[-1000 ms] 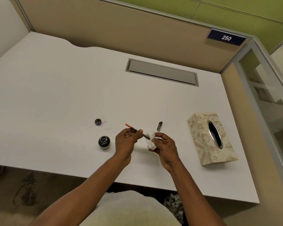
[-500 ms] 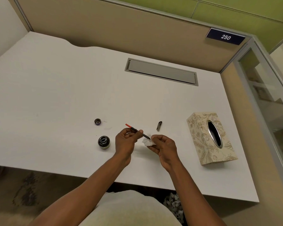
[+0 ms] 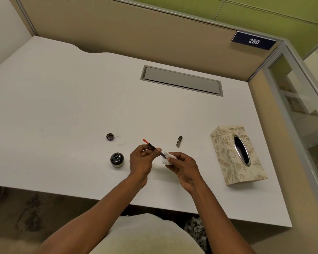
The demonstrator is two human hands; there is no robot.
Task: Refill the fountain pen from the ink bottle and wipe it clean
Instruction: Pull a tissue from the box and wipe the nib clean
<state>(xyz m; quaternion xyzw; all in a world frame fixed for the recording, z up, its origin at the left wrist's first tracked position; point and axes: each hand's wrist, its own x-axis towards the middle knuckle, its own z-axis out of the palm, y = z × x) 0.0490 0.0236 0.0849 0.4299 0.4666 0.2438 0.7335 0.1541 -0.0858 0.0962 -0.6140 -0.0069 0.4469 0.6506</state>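
My left hand (image 3: 142, 160) pinches a thin dark fountain pen (image 3: 151, 146) with a red rear end that points up and to the left. Its front tip goes into a small white tissue (image 3: 166, 160), which my right hand (image 3: 184, 166) holds between thumb and fingers. Both hands hover just above the white desk (image 3: 62, 110). The open ink bottle (image 3: 117, 159) stands left of my left hand. Its round cap (image 3: 110, 137) lies farther back. A dark pen cap (image 3: 179, 141) lies on the desk behind my right hand.
A floral tissue box (image 3: 235, 154) stands at the right side of the desk. A grey cable flap (image 3: 181, 80) is set into the desk at the back. Partition walls close off the back and the right. The desk's front edge runs close below my forearms.
The tissue in my right hand has shifted a little along the pen's front end. My left hand and the pen have stayed nearly where they were.
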